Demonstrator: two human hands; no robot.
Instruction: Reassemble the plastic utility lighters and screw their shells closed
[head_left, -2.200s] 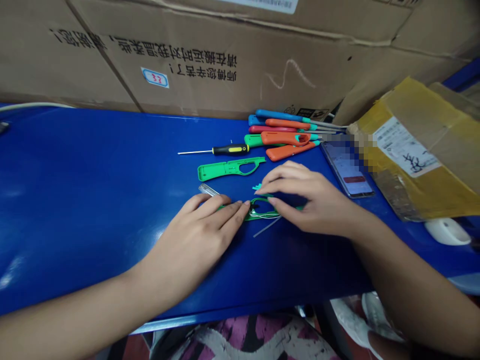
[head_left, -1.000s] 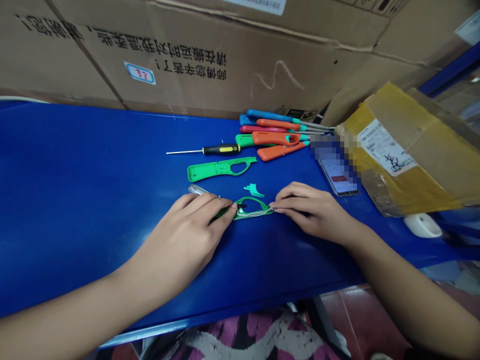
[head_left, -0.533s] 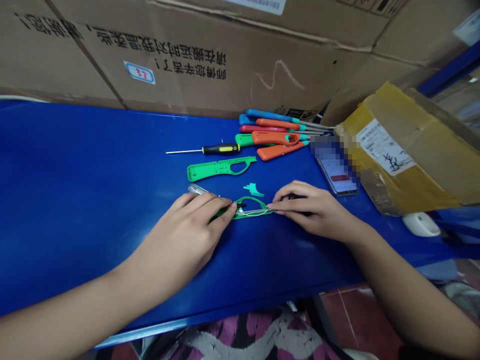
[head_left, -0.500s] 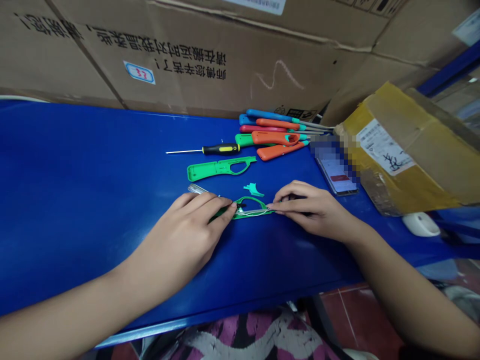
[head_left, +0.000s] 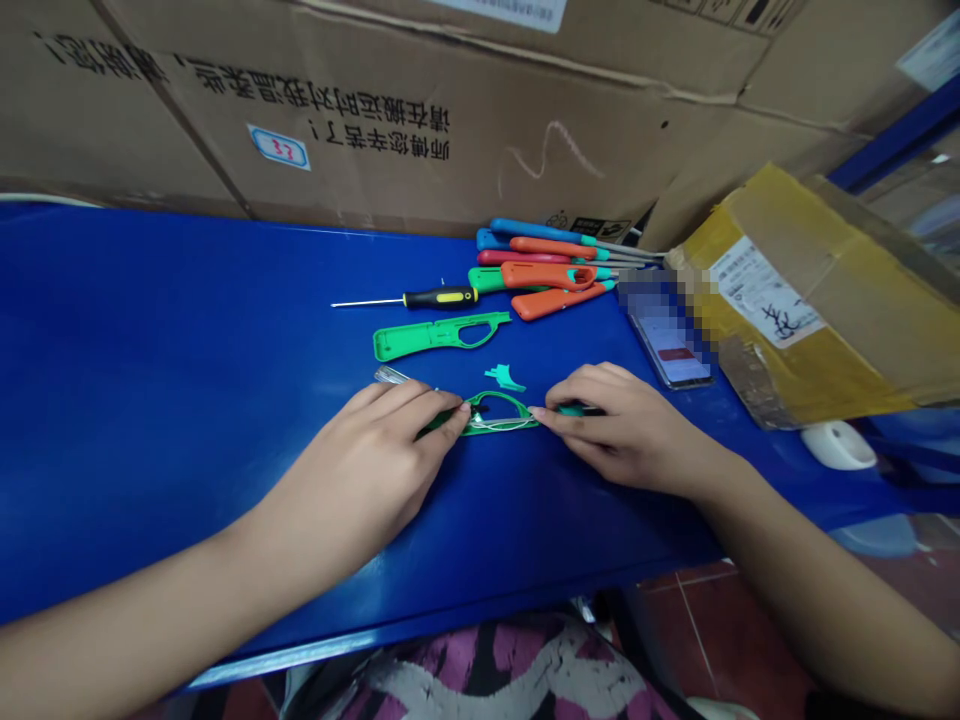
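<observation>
Low over the blue tabletop, a green lighter casing half point(head_left: 501, 398) spans the gap between my hands, a thin metal rod point(head_left: 495, 424) and a pale wire running along it. My left hand point(head_left: 390, 440) is closed on its handle end, which the fingers partly cover. At its narrow front end, my right hand point(head_left: 626, 425) pinches with thumb and forefinger; a bit of teal plastic point(head_left: 571, 409) shows between those fingers. Just beyond lies a teal trigger piece point(head_left: 506, 378). A shiny metallic piece point(head_left: 391, 375) sticks out behind my left fingers. The matching green casing half point(head_left: 420, 340) rests farther back.
A black-and-yellow screwdriver point(head_left: 442, 297) lies behind the loose casing half. Several long-necked lighters, one orange point(head_left: 544, 275), are heaped at the back. To the right are a phone point(head_left: 675, 350), a taped box point(head_left: 810, 310) and a white mouse point(head_left: 838, 445). Large cardboard point(head_left: 337, 190) stands behind.
My right fingers have shifted slightly at the casing's front end, and teal plastic now shows between them. My left hand keeps its hold. The whole view has drifted a little.
</observation>
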